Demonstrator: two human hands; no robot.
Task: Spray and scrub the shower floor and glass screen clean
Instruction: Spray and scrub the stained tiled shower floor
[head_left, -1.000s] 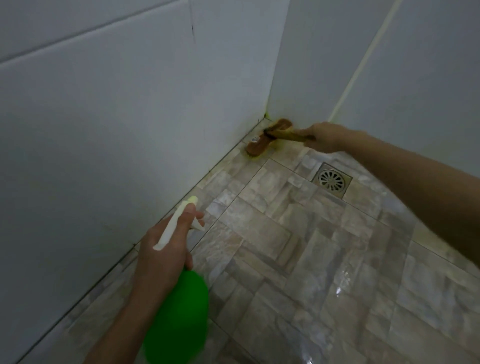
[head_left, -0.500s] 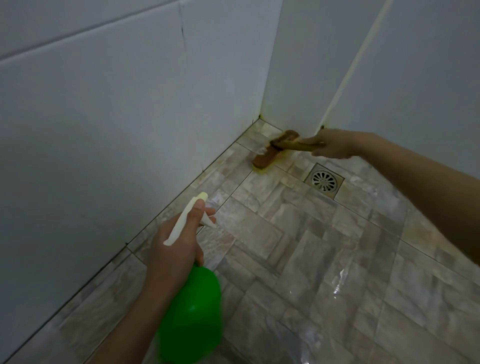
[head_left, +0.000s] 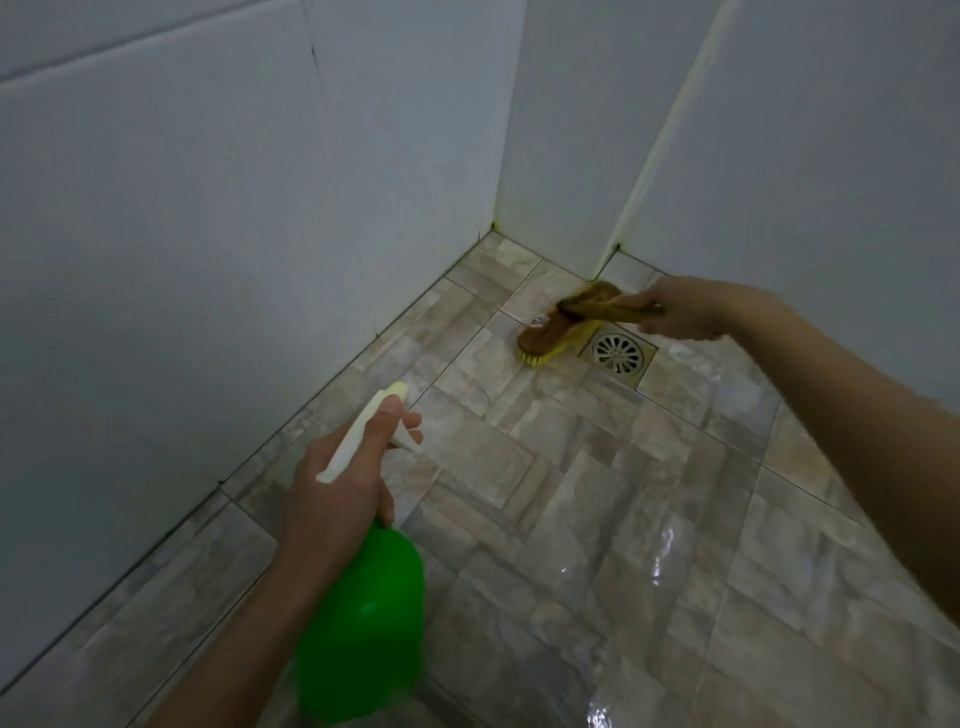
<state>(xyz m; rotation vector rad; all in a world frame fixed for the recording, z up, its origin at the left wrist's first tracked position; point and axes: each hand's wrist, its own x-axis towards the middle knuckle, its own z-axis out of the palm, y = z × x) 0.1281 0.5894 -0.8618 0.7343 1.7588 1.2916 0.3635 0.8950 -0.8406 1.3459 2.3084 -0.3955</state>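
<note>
Head view:
- The spray bottle (head_left: 363, 623) (green body, cream trigger head (head_left: 358, 436)) is held low in the frame, above the shower floor (head_left: 571, 493) and near the left wall (head_left: 208, 234).
- It is gripped by the left hand (head_left: 337, 483). The fingers are curled round the neck and trigger, and the thumb is laid along the top of the cream head. The nozzle is aimed toward the far corner.
- The scrub brush (head_left: 556, 332) (brown back, yellow bristles) is set bristles-down on the floor tile near the back wall (head_left: 561, 130), just beside the left edge of the drain (head_left: 618, 353). Contact with the drain frame cannot be told.
- The brush handle is clenched in the right hand (head_left: 680, 314), fingers wrapped round it. The forearm is stretched in from the right edge of the frame.
- Drain: a square metal frame with a round slotted grate, set in the floor close to the back wall.
- Floor: beige-grey stone-pattern tiles. Wet glare (head_left: 660, 561) is seen at lower right.
- Walls: large white tiles. A pale sealant strip (head_left: 665, 130) is run up the back wall. A yellowish stain (head_left: 496, 226) is seen at the foot of the corner joint.
</note>
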